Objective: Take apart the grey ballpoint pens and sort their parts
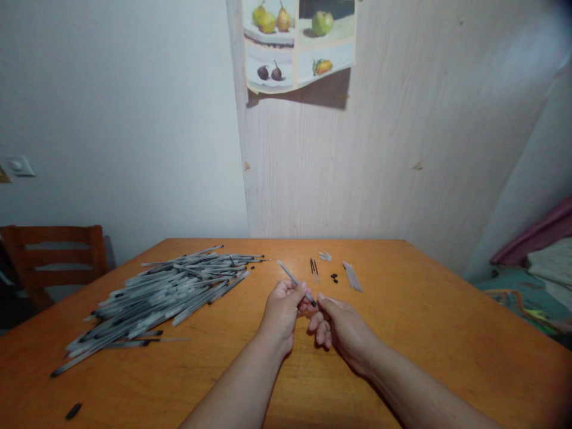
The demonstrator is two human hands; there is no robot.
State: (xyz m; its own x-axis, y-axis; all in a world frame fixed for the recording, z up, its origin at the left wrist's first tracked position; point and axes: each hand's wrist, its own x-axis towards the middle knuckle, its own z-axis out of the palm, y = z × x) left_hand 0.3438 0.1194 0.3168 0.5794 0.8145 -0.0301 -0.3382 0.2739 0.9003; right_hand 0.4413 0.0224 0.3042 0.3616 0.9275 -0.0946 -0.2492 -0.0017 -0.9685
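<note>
One pen (290, 274) lies pinched in my left hand (279, 316), slanting from far left to its dark near end. Right hand (351, 333) fingers curl just beside that end; I cannot tell whether they grip.

Two bare forearms reaching forward, left hand (288, 307) pinching with thumb uppermost, right hand (337, 326) just beside it, fingers curled.

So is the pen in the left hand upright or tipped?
Tipped: the pen slants out of the left hand, dark end by the right hand, pale end pointing away and leftward.
</note>
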